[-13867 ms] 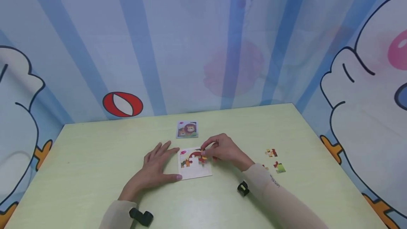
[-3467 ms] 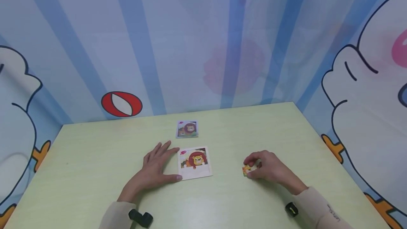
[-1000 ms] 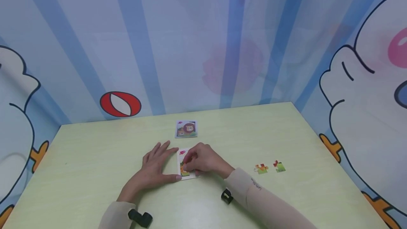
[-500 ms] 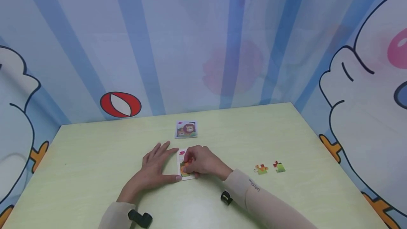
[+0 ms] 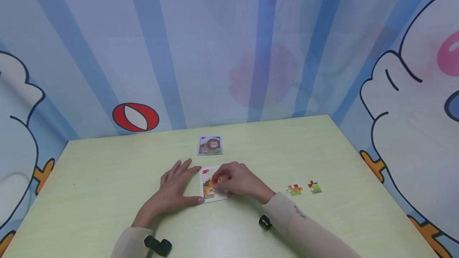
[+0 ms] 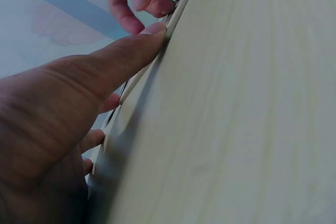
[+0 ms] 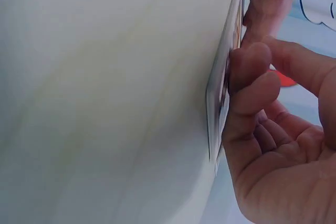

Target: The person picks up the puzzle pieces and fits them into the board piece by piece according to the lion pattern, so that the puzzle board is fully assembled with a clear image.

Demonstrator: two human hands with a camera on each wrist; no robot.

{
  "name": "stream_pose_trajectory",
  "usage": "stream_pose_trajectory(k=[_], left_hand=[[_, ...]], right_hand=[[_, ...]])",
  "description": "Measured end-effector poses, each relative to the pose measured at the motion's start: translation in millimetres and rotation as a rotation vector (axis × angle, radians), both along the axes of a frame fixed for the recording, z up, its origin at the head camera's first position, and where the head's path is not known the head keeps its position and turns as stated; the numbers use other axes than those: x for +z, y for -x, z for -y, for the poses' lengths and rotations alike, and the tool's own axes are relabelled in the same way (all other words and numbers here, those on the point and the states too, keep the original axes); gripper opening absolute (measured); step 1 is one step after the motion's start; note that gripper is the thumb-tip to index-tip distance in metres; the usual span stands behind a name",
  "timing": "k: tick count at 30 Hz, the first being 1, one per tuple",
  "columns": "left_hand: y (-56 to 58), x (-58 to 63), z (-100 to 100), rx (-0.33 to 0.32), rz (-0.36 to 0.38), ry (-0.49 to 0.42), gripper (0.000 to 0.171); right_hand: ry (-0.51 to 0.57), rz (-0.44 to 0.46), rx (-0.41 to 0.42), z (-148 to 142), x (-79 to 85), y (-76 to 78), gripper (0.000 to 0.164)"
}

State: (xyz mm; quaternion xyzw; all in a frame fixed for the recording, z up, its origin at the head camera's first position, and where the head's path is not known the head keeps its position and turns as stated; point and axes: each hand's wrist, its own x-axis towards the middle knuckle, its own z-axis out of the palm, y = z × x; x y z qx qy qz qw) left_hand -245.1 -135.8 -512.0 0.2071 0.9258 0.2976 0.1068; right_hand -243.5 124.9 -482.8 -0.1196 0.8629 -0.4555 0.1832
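A small square puzzle board [image 5: 217,200] with a white border lies on the table, a lion picture partly laid in it. My left hand [image 5: 175,189] rests flat beside it with fingers spread; in the left wrist view the thumb [image 6: 128,51] presses the board's near edge. My right hand [image 5: 242,180] is over the board's right half, hiding much of the picture. Its bent fingers [image 7: 252,103] touch the board in the right wrist view, and no loose piece shows between them. An orange puzzle piece [image 5: 208,191] sits in the lower left corner.
Two loose puzzle pieces lie to the right: an orange one [image 5: 295,190] and a green one with red [image 5: 315,188]. A lion picture card [image 5: 210,145] lies behind the board. A printed blue cloth [image 5: 215,51] stands along the table's back edge.
An orange piece, gripped by the right hand at the right earlier, now sits in the board's lower left. The right hand has just shifted slightly right. The left hand stays put.
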Motion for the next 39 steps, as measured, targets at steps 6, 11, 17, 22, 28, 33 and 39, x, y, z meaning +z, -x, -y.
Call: stream_pose_trajectory(k=[6, 11, 17, 22, 28, 33, 39], left_hand=[[1.8, -2.1, -1.2, 0.002, -0.011, 0.013, 0.096], [2.1, -2.8, -3.6, 0.007, 0.003, 0.017, 0.097], [1.5, -1.6, -3.3, 0.009, 0.003, 0.02, 0.097], [0.9, -0.8, -1.5, 0.01, -0.005, 0.021, 0.098], [0.7, -0.6, -1.7, 0.019, 0.011, 0.02, 0.098], [0.7, -0.4, -2.2, 0.018, 0.015, 0.017, 0.098], [0.3, -0.3, -1.3, 0.019, 0.012, 0.018, 0.098]], right_hand=[[0.005, 0.025, -0.068, -31.1, 3.9, -7.5, 0.027], [0.06, 0.084, -0.128, -65.8, 9.7, -17.6, 0.027], [0.057, 0.092, -0.175, -112.0, 23.2, -27.6, 0.034], [0.023, 0.117, -0.19, -145.6, 31.8, -34.3, 0.041], [-0.04, 0.104, -0.163, -173.4, 31.7, -42.0, 0.049], [-0.113, 0.057, -0.158, -188.3, 24.6, -47.7, 0.048], [-0.228, -0.034, -0.165, -195.1, 16.5, -51.8, 0.043]])
